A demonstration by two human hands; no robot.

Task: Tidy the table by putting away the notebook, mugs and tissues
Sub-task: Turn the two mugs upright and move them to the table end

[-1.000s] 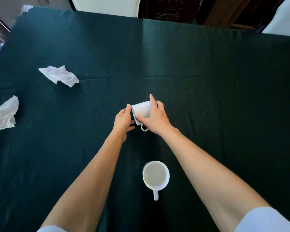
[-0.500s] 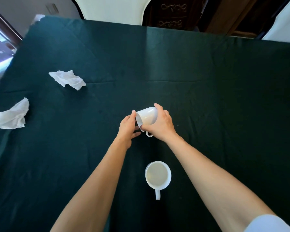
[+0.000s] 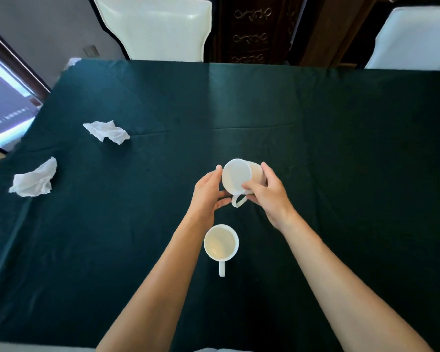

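Note:
I hold a white mug (image 3: 236,175) tipped on its side above the table, its round face turned toward me and its handle hanging down. My right hand (image 3: 267,191) grips its body from the right. My left hand (image 3: 207,193) touches its left rim with the fingers spread. A second white mug (image 3: 221,242) stands upright on the green cloth just below my hands, handle pointing at me. Two crumpled white tissues lie at the left, one tissue (image 3: 107,131) farther back and the other tissue (image 3: 34,181) near the left edge. No notebook is in view.
A dark green cloth (image 3: 341,161) covers the whole table. Two white-backed chairs, one chair (image 3: 158,24) at the centre and a second chair (image 3: 414,36) at the right, stand behind the far edge, with dark wooden furniture between them. A window is at the left.
The held mug has been lifted a little and turned, so its round face now points toward me. My head has tilted up, showing the chairs.

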